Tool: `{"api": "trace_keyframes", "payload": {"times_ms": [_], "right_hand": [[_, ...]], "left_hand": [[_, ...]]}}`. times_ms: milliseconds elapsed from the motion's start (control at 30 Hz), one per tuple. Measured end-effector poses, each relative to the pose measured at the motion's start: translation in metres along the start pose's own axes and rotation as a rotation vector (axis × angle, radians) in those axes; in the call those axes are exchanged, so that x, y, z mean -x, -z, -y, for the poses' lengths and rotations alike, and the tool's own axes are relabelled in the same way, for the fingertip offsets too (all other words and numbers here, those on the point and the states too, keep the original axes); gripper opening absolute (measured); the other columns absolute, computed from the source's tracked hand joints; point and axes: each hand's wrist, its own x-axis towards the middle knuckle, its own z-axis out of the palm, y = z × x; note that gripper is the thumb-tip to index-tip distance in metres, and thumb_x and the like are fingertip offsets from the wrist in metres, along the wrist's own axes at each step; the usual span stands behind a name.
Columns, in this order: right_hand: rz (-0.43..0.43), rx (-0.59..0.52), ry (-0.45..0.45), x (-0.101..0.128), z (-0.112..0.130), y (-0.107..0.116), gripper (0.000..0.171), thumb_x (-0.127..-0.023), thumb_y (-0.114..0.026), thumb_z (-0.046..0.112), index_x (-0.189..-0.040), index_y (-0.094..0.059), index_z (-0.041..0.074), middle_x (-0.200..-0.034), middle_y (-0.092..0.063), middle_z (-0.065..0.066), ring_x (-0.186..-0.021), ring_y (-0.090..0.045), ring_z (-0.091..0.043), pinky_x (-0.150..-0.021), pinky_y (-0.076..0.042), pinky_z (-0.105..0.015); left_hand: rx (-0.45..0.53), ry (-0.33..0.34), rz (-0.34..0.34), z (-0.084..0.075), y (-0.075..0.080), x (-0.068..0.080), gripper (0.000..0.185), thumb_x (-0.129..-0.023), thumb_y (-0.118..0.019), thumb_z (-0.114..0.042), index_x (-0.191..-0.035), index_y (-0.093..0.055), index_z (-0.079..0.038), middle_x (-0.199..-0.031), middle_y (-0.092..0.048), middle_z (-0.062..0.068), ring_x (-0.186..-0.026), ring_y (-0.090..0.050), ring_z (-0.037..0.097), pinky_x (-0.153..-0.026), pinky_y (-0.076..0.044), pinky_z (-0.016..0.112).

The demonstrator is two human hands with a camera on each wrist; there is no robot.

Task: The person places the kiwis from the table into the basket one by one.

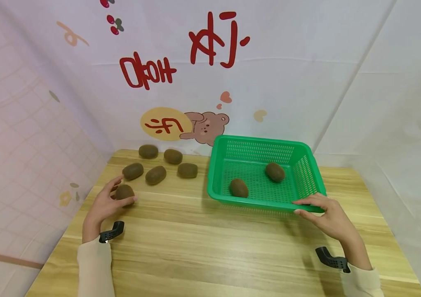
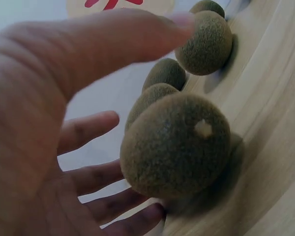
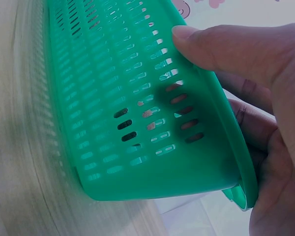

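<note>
My left hand (image 1: 107,202) reaches around a brown kiwi (image 1: 124,192) at the table's left side, thumb on one side and fingers spread on the other. In the left wrist view the thumb (image 2: 113,42) stands straight and apart from the nearest kiwi (image 2: 174,147), while some fingertips pass behind it. At the near right corner of a green plastic basket (image 1: 255,203), my right hand (image 1: 327,214) pinches the rim. The right wrist view has the thumb (image 3: 221,46) on the outer side of the rim and the fingers inside. Two kiwis lie in the basket, one of them the right kiwi (image 1: 275,172).
Several more kiwis, such as the middle kiwi (image 1: 156,175) and the far kiwi (image 1: 148,151), lie on the wooden table (image 1: 203,251) left of the basket. A white printed cloth (image 1: 288,74) hangs behind the table and along its sides.
</note>
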Motion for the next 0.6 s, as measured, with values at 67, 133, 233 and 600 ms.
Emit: {"api": "trace_keyframes", "payload": {"times_ms": [67,133,233,600], "right_hand": [[-0.002,0.001,-0.005,0.0005,-0.0005,0.0001,0.031,-0.079,-0.087,0.006,-0.107,-0.081,0.019,-0.095,-0.074,0.001,-0.094,-0.059,-0.005,-0.079,-0.046,-0.019],[-0.002,-0.005,-0.004,0.0006,-0.0003,0.0004,0.031,-0.079,-0.087,0.005,-0.107,-0.081,0.017,-0.096,-0.074,0.0,-0.094,-0.059,-0.007,-0.079,-0.046,-0.02],[0.002,-0.011,0.004,0.0001,0.0002,0.001,0.03,-0.079,-0.087,0.005,-0.107,-0.081,0.016,-0.096,-0.074,0.0,-0.093,-0.059,-0.007,-0.08,-0.046,-0.019],[-0.007,-0.042,0.028,-0.0002,0.0013,-0.0001,0.031,-0.08,-0.086,0.003,-0.108,-0.081,0.017,-0.095,-0.073,0.001,-0.09,-0.057,-0.007,-0.076,-0.045,-0.02]], "left_hand": [[-0.002,-0.002,0.016,0.001,-0.0005,-0.0005,0.104,-0.088,-0.082,-0.041,-0.166,-0.018,-0.015,-0.167,-0.021,0.027,-0.146,-0.028,0.057,-0.113,-0.033,0.069],[0.007,-0.009,0.028,0.0021,-0.0006,-0.0008,0.1,-0.088,-0.082,-0.038,-0.164,-0.023,-0.013,-0.167,-0.02,0.027,-0.145,-0.029,0.059,-0.112,-0.035,0.069],[0.025,-0.022,0.038,0.003,0.0002,0.0004,0.094,-0.089,-0.082,-0.031,-0.163,-0.028,-0.01,-0.167,-0.021,0.028,-0.144,-0.031,0.059,-0.112,-0.036,0.068],[-0.004,-0.005,0.029,0.0066,0.0038,0.0023,0.082,-0.091,-0.08,-0.032,-0.158,-0.038,-0.009,-0.162,-0.028,0.034,-0.14,-0.039,0.06,-0.11,-0.042,0.065]]}}
